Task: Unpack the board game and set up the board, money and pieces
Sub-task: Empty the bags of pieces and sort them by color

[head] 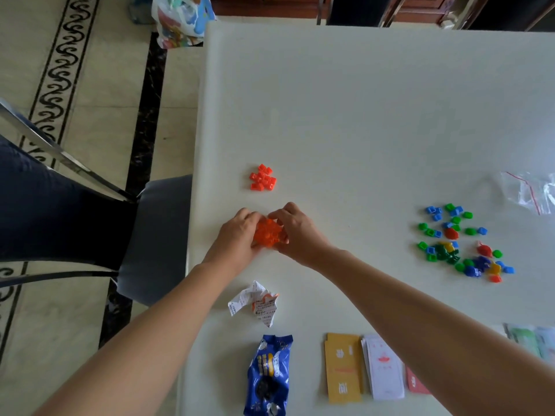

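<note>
A cluster of small orange plastic pieces (268, 233) lies on the white table (360, 115) near its left edge. My left hand (237, 235) and my right hand (295, 231) cup this cluster from both sides, fingers curled around it. A second small pile of orange pieces (263, 177) sits a little farther away. A scattered heap of blue, green, yellow and red pieces (459, 244) lies at the right. Near the front edge lie a yellow card stack (342, 367), a white card stack (383, 367) and a red card (416, 382), partly hidden by my right forearm.
A crumpled paper wrapper (258, 304) and a blue snack bag (268, 373) lie near the front left. An empty clear zip bag (531, 192) sits at the right edge, pale green notes (531, 340) at the lower right. A grey chair (156, 235) stands left of the table.
</note>
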